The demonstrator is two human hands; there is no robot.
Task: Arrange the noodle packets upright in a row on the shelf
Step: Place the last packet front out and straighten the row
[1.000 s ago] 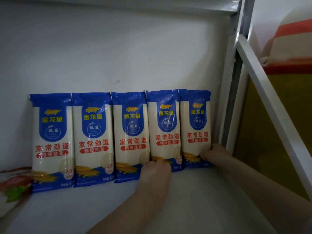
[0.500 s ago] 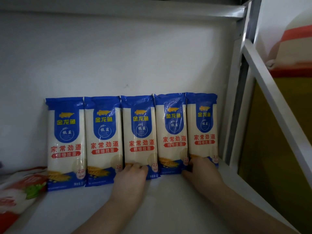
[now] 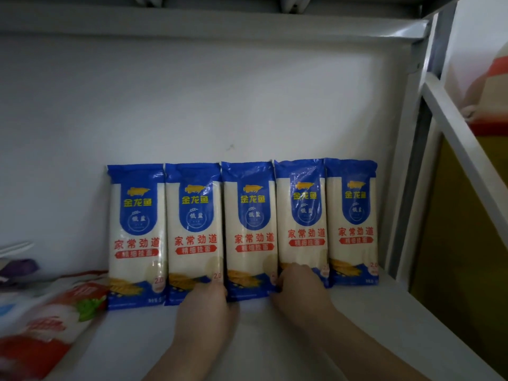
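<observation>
Lower centre of the frame, the left hand [image 3: 204, 306] and right hand [image 3: 299, 287] rest flat on the white metal shelf [image 3: 275, 339], fingers [image 3: 295, 270] pressed together against the bottom edges of the row, gripping nothing. Behind them five blue-and-white plastic noodle packets [image 3: 250, 232] stand upright, touching side to side, leaning on the white back wall [image 3: 192, 105]. They look light, stiff lengthways and slippery, so nudging the bases seems wisest. At right a grey upright post [image 3: 404, 188] stands just beside the last packet; at lower left, open shelf and a red-and-white pouch [image 3: 49, 325] lying flat
</observation>
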